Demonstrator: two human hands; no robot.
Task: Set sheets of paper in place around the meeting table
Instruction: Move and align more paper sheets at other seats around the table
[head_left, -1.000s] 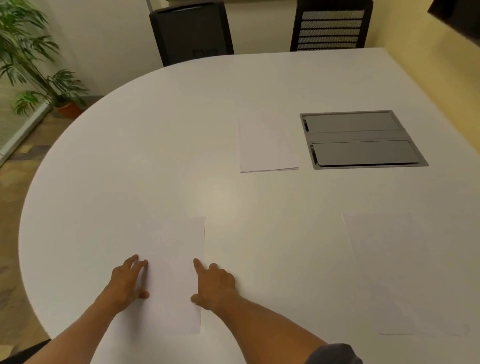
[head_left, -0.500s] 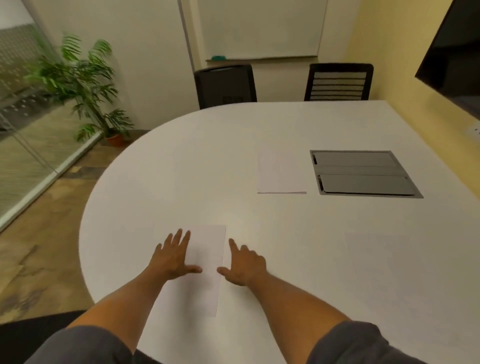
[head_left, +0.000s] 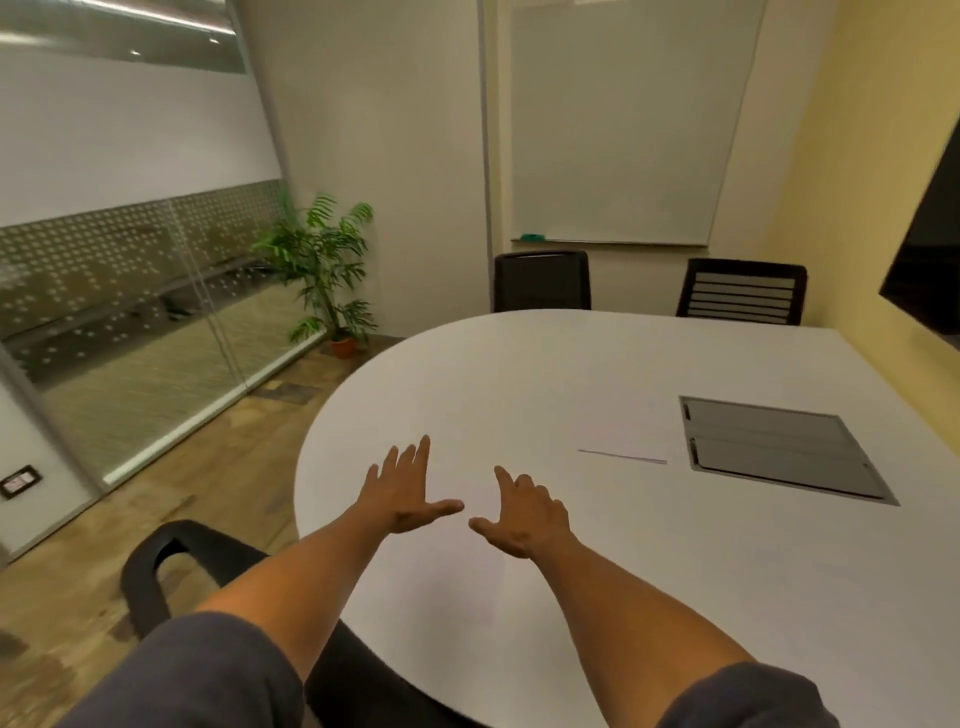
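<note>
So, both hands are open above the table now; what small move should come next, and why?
Probably reach the right hand to the paper stack beside the grey hatch for a sheet: both it and the left hand are empty.

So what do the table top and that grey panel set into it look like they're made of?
Table top: looks like a white laminate or painted board with a smooth, satin finish; it shows a soft, even sheen and no grain. Grey panel: probably brushed metal, judging by its dull grey gleam and thin, crisp frame, though coated plastic can't be ruled out.
</note>
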